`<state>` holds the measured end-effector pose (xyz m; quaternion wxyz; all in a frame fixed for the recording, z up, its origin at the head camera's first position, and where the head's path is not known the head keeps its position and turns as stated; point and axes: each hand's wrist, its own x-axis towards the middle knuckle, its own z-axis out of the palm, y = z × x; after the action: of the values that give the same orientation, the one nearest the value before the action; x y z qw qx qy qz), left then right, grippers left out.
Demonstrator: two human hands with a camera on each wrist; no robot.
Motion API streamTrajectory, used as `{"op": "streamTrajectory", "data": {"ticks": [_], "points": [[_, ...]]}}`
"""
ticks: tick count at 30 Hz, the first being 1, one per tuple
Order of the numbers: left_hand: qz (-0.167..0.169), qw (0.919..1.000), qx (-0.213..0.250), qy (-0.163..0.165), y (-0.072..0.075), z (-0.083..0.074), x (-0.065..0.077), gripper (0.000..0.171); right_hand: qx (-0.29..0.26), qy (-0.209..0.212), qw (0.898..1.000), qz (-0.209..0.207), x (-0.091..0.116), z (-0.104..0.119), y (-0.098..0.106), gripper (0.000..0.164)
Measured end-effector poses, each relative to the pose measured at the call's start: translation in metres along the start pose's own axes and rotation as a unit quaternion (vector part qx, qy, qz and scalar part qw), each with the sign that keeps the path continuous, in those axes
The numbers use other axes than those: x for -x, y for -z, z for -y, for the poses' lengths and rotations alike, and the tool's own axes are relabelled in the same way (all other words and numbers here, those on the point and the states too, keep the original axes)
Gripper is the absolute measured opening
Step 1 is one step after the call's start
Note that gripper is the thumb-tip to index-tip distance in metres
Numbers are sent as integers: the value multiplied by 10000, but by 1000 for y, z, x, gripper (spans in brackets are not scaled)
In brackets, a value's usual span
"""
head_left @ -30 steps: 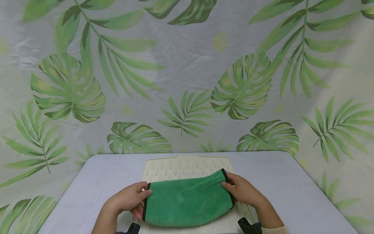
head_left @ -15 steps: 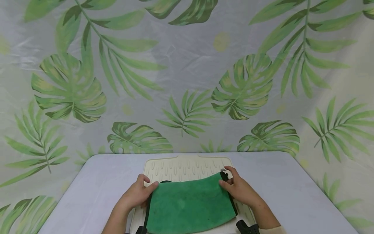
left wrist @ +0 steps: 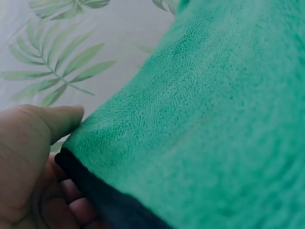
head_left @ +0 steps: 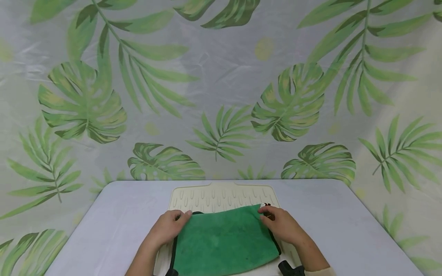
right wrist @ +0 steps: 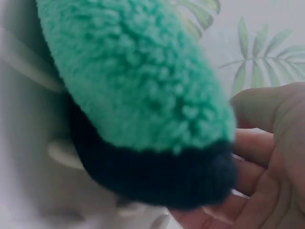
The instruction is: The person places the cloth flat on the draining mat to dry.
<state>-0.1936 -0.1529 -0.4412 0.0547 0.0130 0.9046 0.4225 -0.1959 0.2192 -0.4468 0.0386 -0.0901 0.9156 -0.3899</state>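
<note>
A green plush towel [head_left: 224,241] with black edging is held up between both hands, folded over, its lower part running out of the head view. My left hand [head_left: 168,227] pinches the upper left corner. In the left wrist view the thumb [left wrist: 66,119] lies along the top edge, and the other fingers curl below the black edging [left wrist: 109,200]. My right hand [head_left: 284,226] pinches the upper right corner, where a small white tag [head_left: 262,205] shows. In the right wrist view the fingers [right wrist: 250,164] reach behind the thick folded end; their tips are hidden.
Beneath the towel lies a cream board [head_left: 224,191] with raised oblong bumps, on a white table [head_left: 321,207]. A leaf-printed sheet [head_left: 221,88] hangs behind the table. Dark wrist-camera mounts [head_left: 291,268] show at the bottom edge.
My left hand has moved up and right along the towel's edge to the corner, its fingers re-gripping. The towel's lower edge has dropped nearer the viewer. The right fingers lifted, then closed on the corner again.
</note>
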Motion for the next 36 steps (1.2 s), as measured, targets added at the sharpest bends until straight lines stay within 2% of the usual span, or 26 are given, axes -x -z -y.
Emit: {"op": "streamTrajectory", "data": {"ticks": [7, 11, 14, 18, 24, 27, 30, 32, 36], "points": [[-871, 9953, 211, -364, 3, -3, -4, 30, -72, 130, 9979, -626, -1, 5, 5, 42], [-1155, 9905, 526, -534, 4, -1, -3, 34, -91, 79, 9976, -687, -3, 5, 5, 40], [-997, 9923, 550, -486, 4, 1, -3, 35, -165, -63, 9983, -559, -3, 2, 5, 32], [-626, 9968, 338, -372, 0, 5, -4, 34, -359, -303, 9978, -472, -5, -6, 4, 26], [-267, 9978, 593, -98, -5, 9, -13, 44, -1200, -753, 9892, -364, -15, -13, 2, 47], [-186, 9976, 653, 118, -6, 8, -17, 40, -1143, -815, 9898, -243, -23, -11, 0, 54], [-129, 9980, 554, 268, -7, 5, -22, 32, -908, -848, 9919, -268, -30, -7, -2, 50], [-96, 9985, 474, 259, -7, 2, -25, 28, -820, -819, 9926, -352, -34, -5, -4, 45], [-119, 9991, 412, 9, -8, 0, -29, 29, -735, -498, 9938, -672, -37, -3, -8, 34]]}}
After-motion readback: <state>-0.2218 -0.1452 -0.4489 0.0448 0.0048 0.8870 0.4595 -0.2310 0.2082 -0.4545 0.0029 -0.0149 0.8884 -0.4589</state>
